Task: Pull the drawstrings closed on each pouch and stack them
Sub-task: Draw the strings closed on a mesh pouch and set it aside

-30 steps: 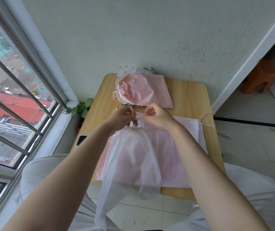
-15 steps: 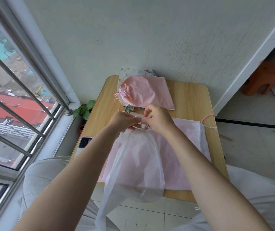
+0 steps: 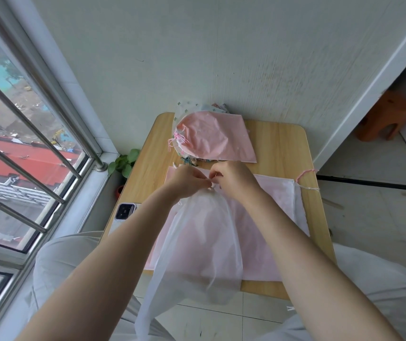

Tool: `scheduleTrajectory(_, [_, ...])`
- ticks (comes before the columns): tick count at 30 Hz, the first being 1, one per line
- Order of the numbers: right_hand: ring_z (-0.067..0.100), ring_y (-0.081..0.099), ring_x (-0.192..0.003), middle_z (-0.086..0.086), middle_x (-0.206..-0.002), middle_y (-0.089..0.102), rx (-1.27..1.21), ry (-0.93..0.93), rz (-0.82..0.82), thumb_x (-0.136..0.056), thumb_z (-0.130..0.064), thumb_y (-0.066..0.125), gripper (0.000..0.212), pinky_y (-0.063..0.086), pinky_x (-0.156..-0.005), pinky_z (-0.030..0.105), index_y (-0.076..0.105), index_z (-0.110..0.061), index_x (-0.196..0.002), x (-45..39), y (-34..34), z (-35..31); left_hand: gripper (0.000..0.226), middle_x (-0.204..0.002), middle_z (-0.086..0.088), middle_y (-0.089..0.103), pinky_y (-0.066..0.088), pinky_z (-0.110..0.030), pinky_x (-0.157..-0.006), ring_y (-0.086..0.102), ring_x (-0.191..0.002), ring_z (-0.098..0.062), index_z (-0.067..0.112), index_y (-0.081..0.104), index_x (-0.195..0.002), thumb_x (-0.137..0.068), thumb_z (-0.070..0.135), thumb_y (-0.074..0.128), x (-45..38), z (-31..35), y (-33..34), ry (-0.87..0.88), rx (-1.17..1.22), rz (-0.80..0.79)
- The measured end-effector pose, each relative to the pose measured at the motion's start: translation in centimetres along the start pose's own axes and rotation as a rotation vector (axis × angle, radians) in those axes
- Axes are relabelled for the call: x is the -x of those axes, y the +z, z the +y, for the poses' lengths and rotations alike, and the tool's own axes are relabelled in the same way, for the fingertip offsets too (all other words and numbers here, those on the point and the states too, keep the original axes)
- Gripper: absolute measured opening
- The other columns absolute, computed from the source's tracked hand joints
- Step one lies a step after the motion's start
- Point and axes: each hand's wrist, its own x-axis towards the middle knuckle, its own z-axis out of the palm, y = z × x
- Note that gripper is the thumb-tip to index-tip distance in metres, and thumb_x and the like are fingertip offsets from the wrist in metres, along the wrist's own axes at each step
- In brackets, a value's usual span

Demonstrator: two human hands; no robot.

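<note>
1. My left hand and right hand both pinch the drawstring at the gathered neck of the white pouch, held above the table.
2. Flat pink pouches lie beneath it.
3. Closed pouch stack sits at far edge.
4. Phone left.

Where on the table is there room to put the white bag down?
Bare wood shows right of the stacked pink pouch, up to the far right corner. A narrower strip lies between phone and stack. The middle is crowded with flat pouches.
</note>
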Motion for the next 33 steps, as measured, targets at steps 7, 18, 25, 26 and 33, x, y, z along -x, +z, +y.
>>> scheduleTrajectory(7, [0.020, 0.057, -0.085, 0.005, -0.095, 0.063, -0.052, 0.119, -0.213, -0.099, -0.016, 0.053, 0.015, 0.045, -0.074, 0.030, 0.065, -0.009, -0.104, -0.2, -0.6, -0.1, 0.019, -0.085, -0.002, 0.070, 0.049, -0.035, -0.070, 0.061, -0.078, -0.020, 0.010, 0.072, -0.086, -0.086, 0.026, 0.063, 0.0, -1.3, 0.2, 0.184, -0.249, 0.105])
scheduleTrajectory(18, [0.008, 0.031, -0.044, 0.002, -0.066, 0.044, -1.177, 0.561, -0.428, -0.098, -0.010, 0.055, 0.015, 0.028, -0.041, 0.018, 0.059, -0.005, -0.084, -0.1, 0.3, 0.8, 0.004, -0.073, 0.014, 0.057, 0.039, -0.026, -0.067, 0.060, -0.074, -0.013, 0.020, 0.068, -0.087, -0.083, 0.020, 0.069, 0.6, -2.1, 1.0, 0.349, -0.258, 0.377])
scheduleTrajectory(25, [0.007, 0.037, -0.043, 0.006, -0.069, 0.050, -1.213, 0.566, -0.346, -0.095, -0.003, 0.058, 0.009, 0.036, -0.043, 0.018, 0.061, -0.001, -0.087, -0.1, 0.7, 1.1, 0.015, -0.080, 0.016, 0.066, 0.042, -0.021, -0.073, 0.055, -0.071, -0.001, 0.024, 0.075, -0.083, -0.084, 0.038, 0.072, 0.4, -2.2, 0.6, 0.283, -0.210, 0.246])
scheduleTrajectory(26, [0.007, 0.042, -0.044, 0.008, -0.071, 0.054, -1.236, 0.551, -0.352, -0.094, -0.001, 0.058, 0.005, 0.040, -0.045, 0.018, 0.062, 0.000, -0.090, 0.0, 0.6, 1.1, 0.013, -0.078, 0.015, 0.066, 0.041, -0.015, -0.065, 0.055, -0.070, -0.002, 0.023, 0.075, -0.081, -0.084, 0.036, 0.073, 0.5, -2.1, 0.5, 0.259, -0.177, 0.251])
scheduleTrajectory(33, [0.016, 0.058, -0.053, 0.016, -0.079, 0.067, -0.954, 0.457, -0.192, -0.085, 0.002, 0.070, 0.006, 0.058, -0.058, 0.029, 0.069, -0.002, -0.090, 0.5, -0.3, 1.6, 0.009, -0.075, -0.005, 0.058, 0.041, -0.029, -0.063, 0.048, -0.062, -0.015, 0.013, 0.071, -0.081, -0.087, 0.020, 0.069, 0.3, -1.8, -1.2, -0.164, 0.482, -0.060])
